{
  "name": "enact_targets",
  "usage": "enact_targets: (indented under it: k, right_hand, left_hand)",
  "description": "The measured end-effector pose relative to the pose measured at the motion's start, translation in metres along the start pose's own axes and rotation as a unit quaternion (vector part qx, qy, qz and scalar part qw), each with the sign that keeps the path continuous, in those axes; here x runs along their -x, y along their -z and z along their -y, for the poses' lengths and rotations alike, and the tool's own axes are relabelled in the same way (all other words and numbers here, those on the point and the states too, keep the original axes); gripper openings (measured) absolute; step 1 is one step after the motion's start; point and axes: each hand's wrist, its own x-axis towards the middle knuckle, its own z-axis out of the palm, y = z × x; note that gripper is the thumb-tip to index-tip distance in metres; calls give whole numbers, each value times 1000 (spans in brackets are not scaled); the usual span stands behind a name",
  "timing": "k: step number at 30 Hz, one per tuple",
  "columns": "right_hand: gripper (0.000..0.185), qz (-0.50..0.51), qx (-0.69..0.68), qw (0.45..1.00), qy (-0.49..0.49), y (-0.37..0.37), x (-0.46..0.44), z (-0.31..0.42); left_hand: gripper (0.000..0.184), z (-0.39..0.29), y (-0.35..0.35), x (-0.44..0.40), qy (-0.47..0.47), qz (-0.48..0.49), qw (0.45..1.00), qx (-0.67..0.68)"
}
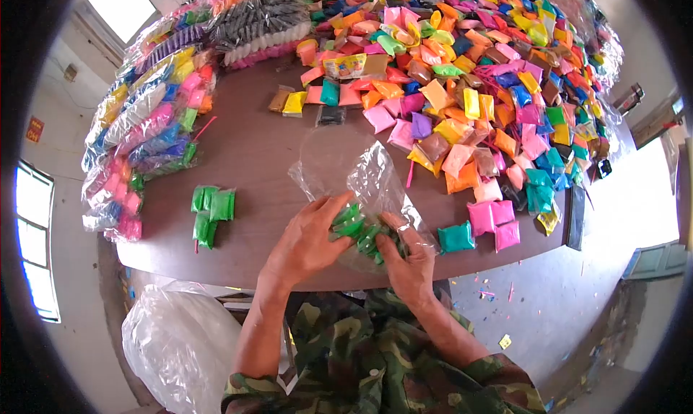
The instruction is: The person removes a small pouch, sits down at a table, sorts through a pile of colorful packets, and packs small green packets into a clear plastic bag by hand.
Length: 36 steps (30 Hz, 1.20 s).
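You can't count the green packets (351,223): creases, glare and your clasping left hand (307,230) and right hand (410,259) cover parts. They look glossy and plump, bunched in the clear plastic bag (377,176) both hands grip, over the near side of the table (253,147).

Can't read any txt, brand or no. anywhere. Can make out illeg. print, though: on a small red rect. sign w/ yellowish marks (34,129), up on the off-white wall (58,114), far L, too blurry; on a flat yellow plastic packet w/ multicol. print (345,66), on the dk brown smooth tabletop (245,140), nr top ctr, too small; on a small yellow printed piece (505,341), on the grey floor (469,306), lower R, ditto.
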Motion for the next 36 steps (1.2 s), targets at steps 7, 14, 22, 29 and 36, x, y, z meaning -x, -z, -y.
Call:
enact_targets:
  k: [7, 14, 22, 29, 36]
  right_hand:
    - [35, 12, 2, 1000, 1, 2, 0, -6]
    - [35, 1, 3, 1000, -11, 2, 1, -1]
    - [36, 4, 25, 1000, -5, 2, 0, 9]
    - [43, 22, 60, 997, 51, 3, 0, 8]
    - [46, 39, 55, 997, 40, 6, 0, 7]
  left_hand:
    - [64, -1, -3, 7, 31, 1, 998, 51]
    - [64, -7, -20, 6, -9, -45, 999, 23]
    - [63, -1, -7, 6, 29, -18, 994, 109]
    - [51, -2, 0, -7, -6, 35, 999, 41]
    - [61, 6, -12, -2, -11, 15, 1000, 24]
